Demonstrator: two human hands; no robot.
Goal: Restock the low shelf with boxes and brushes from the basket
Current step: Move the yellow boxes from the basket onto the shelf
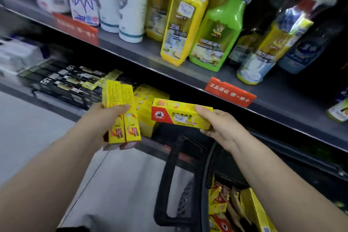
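Clutching yellow boxes [178, 114]: left grip [106, 118], right grip [221, 126]

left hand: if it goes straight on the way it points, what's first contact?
Most likely the stack of yellow boxes standing just beyond the boxes that the left hand grips. Depth is unclear, so I can't tell how near it is.

Low shelf [17, 88], stacked yellow boxes [146, 113], black packs [62, 81]
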